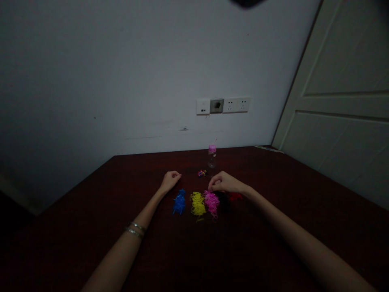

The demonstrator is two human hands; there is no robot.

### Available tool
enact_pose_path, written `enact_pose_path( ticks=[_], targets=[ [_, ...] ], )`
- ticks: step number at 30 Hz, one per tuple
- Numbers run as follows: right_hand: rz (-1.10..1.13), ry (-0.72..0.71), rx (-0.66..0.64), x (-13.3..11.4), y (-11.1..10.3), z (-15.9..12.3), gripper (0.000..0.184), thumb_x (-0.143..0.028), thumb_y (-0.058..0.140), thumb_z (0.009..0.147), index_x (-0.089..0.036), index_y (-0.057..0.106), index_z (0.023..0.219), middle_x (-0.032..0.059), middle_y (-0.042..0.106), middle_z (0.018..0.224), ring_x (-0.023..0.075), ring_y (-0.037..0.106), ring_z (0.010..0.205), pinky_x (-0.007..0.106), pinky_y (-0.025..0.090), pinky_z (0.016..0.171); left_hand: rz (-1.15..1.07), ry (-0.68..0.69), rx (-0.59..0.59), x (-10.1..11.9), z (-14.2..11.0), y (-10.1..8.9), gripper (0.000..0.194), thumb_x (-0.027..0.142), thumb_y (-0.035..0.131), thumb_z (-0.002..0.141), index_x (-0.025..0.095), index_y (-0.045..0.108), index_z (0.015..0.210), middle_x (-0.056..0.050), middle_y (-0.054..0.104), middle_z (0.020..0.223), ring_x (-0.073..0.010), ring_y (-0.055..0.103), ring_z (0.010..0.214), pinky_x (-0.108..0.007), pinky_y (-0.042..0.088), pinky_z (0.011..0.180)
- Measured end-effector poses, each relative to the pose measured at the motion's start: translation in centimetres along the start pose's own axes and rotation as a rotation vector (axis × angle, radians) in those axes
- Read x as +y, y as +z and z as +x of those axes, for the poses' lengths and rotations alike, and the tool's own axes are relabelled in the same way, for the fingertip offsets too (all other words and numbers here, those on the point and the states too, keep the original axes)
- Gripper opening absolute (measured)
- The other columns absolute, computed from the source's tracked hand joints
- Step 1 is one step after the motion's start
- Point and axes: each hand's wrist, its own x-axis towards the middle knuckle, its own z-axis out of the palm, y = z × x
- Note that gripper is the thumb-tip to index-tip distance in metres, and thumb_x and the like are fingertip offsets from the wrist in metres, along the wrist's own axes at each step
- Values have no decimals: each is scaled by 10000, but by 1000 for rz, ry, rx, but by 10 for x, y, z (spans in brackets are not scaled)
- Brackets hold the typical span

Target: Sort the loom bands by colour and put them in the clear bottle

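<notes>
On the table, my right hand closes its fingertips at the pink pile, beside the yellow pile; my left hand, fingertips together, is near the blue pile. Whether either pinches anything, I cannot tell.

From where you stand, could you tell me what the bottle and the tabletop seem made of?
The bottle: probably clear plastic, being see-through, with an opaque pink cap. The tabletop: perhaps varnished wood or laminate, dark reddish-brown and smooth.
</notes>
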Motion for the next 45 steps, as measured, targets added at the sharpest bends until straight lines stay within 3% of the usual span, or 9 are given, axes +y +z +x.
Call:
enact_pose_path(
  ticks=[11,19,22,27,30,37,45],
  targets=[
    [-139,-20,-66,5,12,0,216,-165,535,622,-88,697,743,-18,511,480,56,364,422,177,262,402,34,4,-10,0,0,0,313,396,491,680,115,618,631,-5,534,525,-110,455,507,-203,318,489],
    [-149,-22,-98,3,6,-3,284,-277,576,657,-99,696,843,-21,511,477,61,371,412,181,264,394,83,-67,14,12,-2,-2,283,351,488,686,113,627,623,-7,534,503,-118,472,513,-207,332,501],
    [-127,-25,-68,2,-1,-5,298,-325,584,667,-104,694,834,-17,519,486,60,370,418,184,268,400,112,-47,-22,18,1,-1,264,337,505,680,111,638,652,-20,568,560,-122,495,546,-206,345,512],
    [-69,-23,67,8,-15,-6,306,-354,578,677,-91,681,795,-5,523,501,64,371,424,195,263,406,207,140,-226,34,8,7,262,346,566,650,126,666,753,-23,593,634,-122,513,574,-205,348,517],
    [-70,-25,149,15,-23,-6,310,-368,567,689,-91,672,779,-11,501,492,65,361,427,201,246,410,237,196,-279,45,13,19,255,329,572,656,143,669,801,-21,602,659,-122,525,587,-205,356,533],
    [-87,-39,258,25,-32,-6,311,-358,568,692,-77,666,782,-1,517,535,68,364,461,210,243,439,276,208,-304,54,22,42,222,278,568,670,148,675,814,-34,625,705,-126,539,619,-204,372,566],
    [-92,-39,279,27,-32,-7,339,-382,554,688,-76,660,785,-13,506,531,68,354,463,210,240,448,309,199,-289,54,17,48,199,239,525,705,158,672,812,-41,647,742,-137,559,651,-207,379,579]
  ],
)
